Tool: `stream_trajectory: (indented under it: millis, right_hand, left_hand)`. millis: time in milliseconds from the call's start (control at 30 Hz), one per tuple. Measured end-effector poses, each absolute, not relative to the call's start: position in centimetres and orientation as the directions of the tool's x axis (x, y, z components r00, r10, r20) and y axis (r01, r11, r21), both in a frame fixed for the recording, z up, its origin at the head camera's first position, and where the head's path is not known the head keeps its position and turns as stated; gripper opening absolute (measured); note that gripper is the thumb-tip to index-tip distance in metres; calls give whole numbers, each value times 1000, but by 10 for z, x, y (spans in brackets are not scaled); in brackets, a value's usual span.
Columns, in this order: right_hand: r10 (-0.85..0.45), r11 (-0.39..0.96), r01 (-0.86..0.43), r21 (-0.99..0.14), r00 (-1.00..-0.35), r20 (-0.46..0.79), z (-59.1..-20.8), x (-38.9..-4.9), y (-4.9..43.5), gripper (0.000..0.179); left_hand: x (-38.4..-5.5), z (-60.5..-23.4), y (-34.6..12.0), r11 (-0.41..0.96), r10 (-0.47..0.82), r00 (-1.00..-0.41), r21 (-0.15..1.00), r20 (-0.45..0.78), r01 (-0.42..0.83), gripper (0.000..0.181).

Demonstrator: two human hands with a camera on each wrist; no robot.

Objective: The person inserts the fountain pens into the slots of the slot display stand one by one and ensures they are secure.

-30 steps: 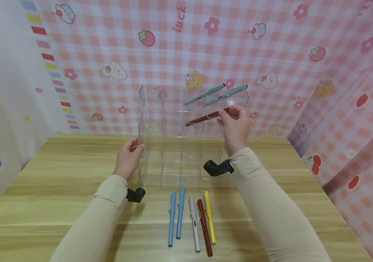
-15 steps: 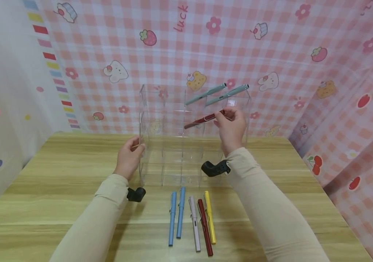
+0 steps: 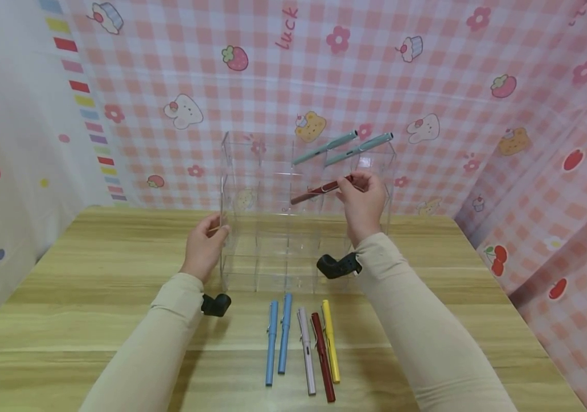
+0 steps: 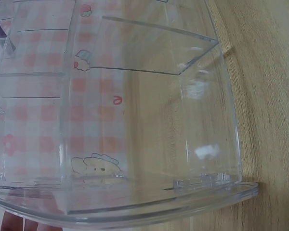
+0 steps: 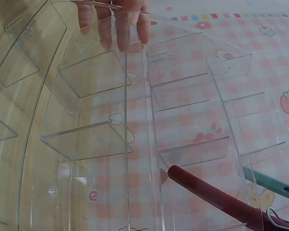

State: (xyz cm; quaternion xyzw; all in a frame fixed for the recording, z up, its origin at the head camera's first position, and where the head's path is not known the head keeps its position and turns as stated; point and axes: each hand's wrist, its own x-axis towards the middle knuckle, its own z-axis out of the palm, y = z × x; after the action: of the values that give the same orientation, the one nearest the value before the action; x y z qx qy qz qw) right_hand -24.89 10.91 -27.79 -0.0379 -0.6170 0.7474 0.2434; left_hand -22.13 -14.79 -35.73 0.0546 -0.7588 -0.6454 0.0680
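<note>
A clear acrylic rack with several compartments stands upright on the table. My left hand grips its left side wall, thumb in front; fingertips show through the plastic in the right wrist view. My right hand pinches a dark red pen near its clip end. That pen slants, its free end pointing left at a middle-right compartment in an upper row; the right wrist view has this end close to a divider. Two grey-green pens lie slanted in the top row, above the right hand.
In front of the rack, on the wooden table, lie two blue pens, a lilac pen, another dark red pen and a yellow pen. A pink checked cloth hangs behind.
My right hand has shifted slightly left and down with the dark red pen, then stays almost still. The left hand keeps its place on the rack.
</note>
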Motion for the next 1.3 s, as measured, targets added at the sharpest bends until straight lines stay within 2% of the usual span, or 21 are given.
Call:
stream_trajectory:
  millis: [600, 933, 1300]
  right_hand:
    - [401, -99, -301, -949, -884, 239, -280, -243, 108, 18]
    - [360, -75, -288, -955, -901, 244, -282, -231, 119, 33]
    - [292, 4, -297, -955, -913, 285, -296, -203, 139, 23]
  left_hand:
    - [-223, -357, -149, 144, -168, -986, 990, 17, -7, 49]
    - [-222, -355, -148, 174, -178, -984, 985, 29, -3, 49]
    - [-222, -353, -144, 213, -214, -976, 977, 39, -8, 49]
